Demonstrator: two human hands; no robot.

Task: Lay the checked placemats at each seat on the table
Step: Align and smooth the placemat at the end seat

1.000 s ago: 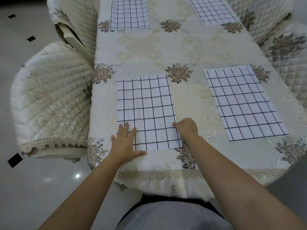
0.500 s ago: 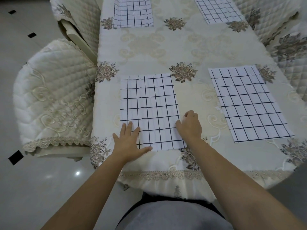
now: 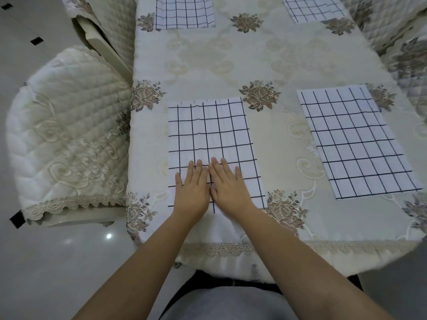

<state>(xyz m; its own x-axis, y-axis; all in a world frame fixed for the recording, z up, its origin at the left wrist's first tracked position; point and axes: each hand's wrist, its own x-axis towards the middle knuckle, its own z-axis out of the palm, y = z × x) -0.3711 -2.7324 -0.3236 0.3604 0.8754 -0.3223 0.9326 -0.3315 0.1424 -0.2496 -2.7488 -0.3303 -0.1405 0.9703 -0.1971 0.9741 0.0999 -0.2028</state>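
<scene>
A white placemat with a black check (image 3: 209,132) lies flat at the near left seat of the table (image 3: 231,65). My left hand (image 3: 193,189) and my right hand (image 3: 227,185) rest side by side on its near half, palms down, fingers straight and together. A second checked placemat (image 3: 355,139) lies at the near right seat. Two more checked placemats sit at the far end, one at the far left (image 3: 183,11) and one at the far right (image 3: 309,6), both cut off by the top of the view.
The table wears a cream embroidered cloth with brown flower motifs and a lace hem (image 3: 217,247) at the near edge. A quilted cream chair (image 3: 67,135) stands at the left, another behind it (image 3: 108,24). Quilted chairs (image 3: 402,42) line the right side. Pale tiled floor lies left.
Both hands have moved from the near corners of the left placemat to its middle and now lie flat side by side. The right hand's fingers have uncurled.
</scene>
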